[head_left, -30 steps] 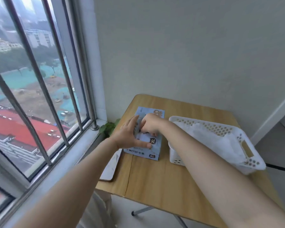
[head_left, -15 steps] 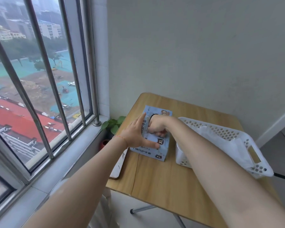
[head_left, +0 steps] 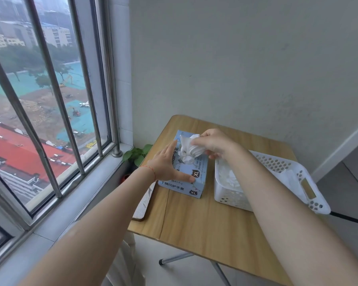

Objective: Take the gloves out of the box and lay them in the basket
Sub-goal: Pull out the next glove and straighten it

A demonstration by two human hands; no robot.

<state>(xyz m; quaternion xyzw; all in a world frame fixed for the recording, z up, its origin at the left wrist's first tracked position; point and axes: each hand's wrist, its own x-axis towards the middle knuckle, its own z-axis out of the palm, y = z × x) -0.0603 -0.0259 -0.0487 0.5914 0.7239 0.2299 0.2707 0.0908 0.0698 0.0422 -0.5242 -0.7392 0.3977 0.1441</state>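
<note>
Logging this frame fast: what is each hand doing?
Left hand: open, pressing flat on the box.
Right hand: gripping white gloves pulled up from the box.

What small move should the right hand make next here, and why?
Probably lift a little further and carry the white glove rightward over the basket. The right hand grips the glove, bunched just above the box with its lower end at the opening, while the left hand presses the box down. Gloves already lie in the basket beside it.
</note>
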